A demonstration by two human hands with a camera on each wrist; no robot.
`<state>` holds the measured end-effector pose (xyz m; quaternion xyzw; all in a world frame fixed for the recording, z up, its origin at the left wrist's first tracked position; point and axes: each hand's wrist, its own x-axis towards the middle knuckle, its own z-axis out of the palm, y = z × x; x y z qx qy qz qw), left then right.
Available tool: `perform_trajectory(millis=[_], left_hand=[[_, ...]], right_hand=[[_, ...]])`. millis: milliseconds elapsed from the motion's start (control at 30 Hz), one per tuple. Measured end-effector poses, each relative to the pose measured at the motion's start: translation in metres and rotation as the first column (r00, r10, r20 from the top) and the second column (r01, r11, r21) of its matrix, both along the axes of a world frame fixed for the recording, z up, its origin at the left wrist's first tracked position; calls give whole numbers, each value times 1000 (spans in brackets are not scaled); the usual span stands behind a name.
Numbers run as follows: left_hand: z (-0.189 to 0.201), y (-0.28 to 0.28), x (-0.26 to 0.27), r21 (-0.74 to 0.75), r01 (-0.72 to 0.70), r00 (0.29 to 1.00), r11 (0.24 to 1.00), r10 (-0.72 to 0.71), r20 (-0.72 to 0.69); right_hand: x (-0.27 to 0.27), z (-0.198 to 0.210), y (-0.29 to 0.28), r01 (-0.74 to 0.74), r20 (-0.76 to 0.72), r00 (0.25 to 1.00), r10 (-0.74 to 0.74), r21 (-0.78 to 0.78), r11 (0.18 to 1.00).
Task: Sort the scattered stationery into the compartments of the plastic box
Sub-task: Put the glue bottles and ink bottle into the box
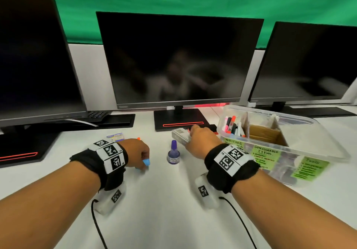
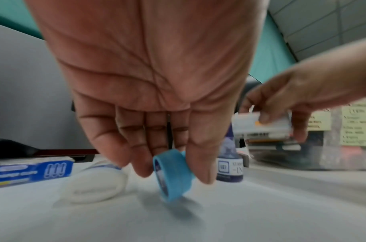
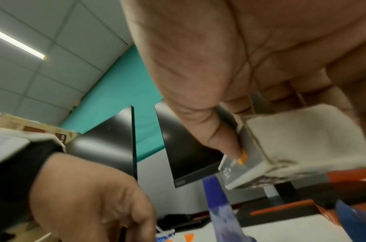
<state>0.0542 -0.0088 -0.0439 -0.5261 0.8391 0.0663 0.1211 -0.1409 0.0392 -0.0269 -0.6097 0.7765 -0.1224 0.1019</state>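
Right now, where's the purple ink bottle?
In the head view the ink bottle stands upright on the white desk, between the left hand and right hand, left of the plastic box.

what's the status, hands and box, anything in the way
Left hand pinches blue tape roll on the desk. Right hand grips a whitish box. Plastic box open; ink bottle stands between the hands.

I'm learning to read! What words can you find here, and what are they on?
"WRITING": left green label on the plastic box; the word below is blurred.
"CONSUMABLE ITEMS": middle green label; the lines below are too small.
"Tools": right green label.
"INK": ink bottle.
Blue paper clip box: print too blurred.
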Motion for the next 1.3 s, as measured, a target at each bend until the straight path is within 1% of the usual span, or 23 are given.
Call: perform_trajectory(millis=[67, 167, 267, 333, 400, 467, 567, 600, 633, 733, 800, 867, 967, 1067, 1133, 1200, 1233, 1300], left_hand=[[-4, 3, -12, -13, 34, 998, 999, -33, 53], [-7, 6, -25, -26, 62, 992, 998, -58, 114], [-5, 4, -34, -1, 33, 992, 999, -33, 126], [6, 2, -40, -10, 11, 984, 1000, -9, 178], [26, -4, -50, -95, -9, 983, 995, 26, 179], [48, -13, -63, -217, -14, 994, 976, 37, 99], [68, -25, -103, -319, 51, 998, 946, -42, 36], [69, -28, -117, -319, 79, 997, 944, -69, 42], [69, -31, -132, -303, 115, 992, 946, -94, 85], [57, -52, -170, -249, 216, 952, 944, -146, 271], [52, -70, -185, -263, 228, 937, 937, -138, 320], [51, -80, -202, -228, 224, 924, 948, -133, 358], [44, -97, -218, -190, 201, 924, 961, -121, 362], [26, -127, -229, -124, 143, 925, 982, -88, 369], [20, -131, -230, -121, 121, 925, 985, -68, 373], [23, -121, -231, -125, 112, 942, 986, -66, 329], [22, -119, -233, -104, 102, 954, 989, -68, 291], [20, -118, -236, 8, 121, 955, 993, -119, 273]], right_hand=[[2, 10, 11, -3, 39, 999, 5, -53, 999], [1, 22, 26, -39, 44, 998, 44, -98, 994], [-12, 38, 41, -54, 109, 992, 71, -155, 986], [-26, 53, 51, -48, 175, 981, 85, -206, 977], [-42, 69, 60, -26, 244, 965, 99, -285, 958], [-61, 83, 65, 11, 263, 960, 93, -367, 930], [-101, 97, 70, 101, 259, 966, 15, -428, 898], [-115, 100, 72, 135, 262, 965, -23, -417, 899], [-130, 101, 74, 167, 264, 963, -62, -396, 903], [-176, 109, 85, 234, 209, 962, -174, -313, 920], [-199, 116, 89, 275, 132, 959, -249, -246, 929], [-218, 124, 87, 313, 83, 949, -303, -182, 932], [-234, 133, 77, 334, 82, 942, -326, -126, 934], [-244, 144, 63, 348, 5, 937, -350, -122, 930], [-243, 148, 55, 346, -88, 931, -354, -94, 934], [-240, 144, 44, 316, -239, 921, -308, -6, 949], [-239, 139, 38, 310, -281, 916, -286, 43, 950], [-237, 128, 24, 303, -281, 925, -256, 137, 943]])
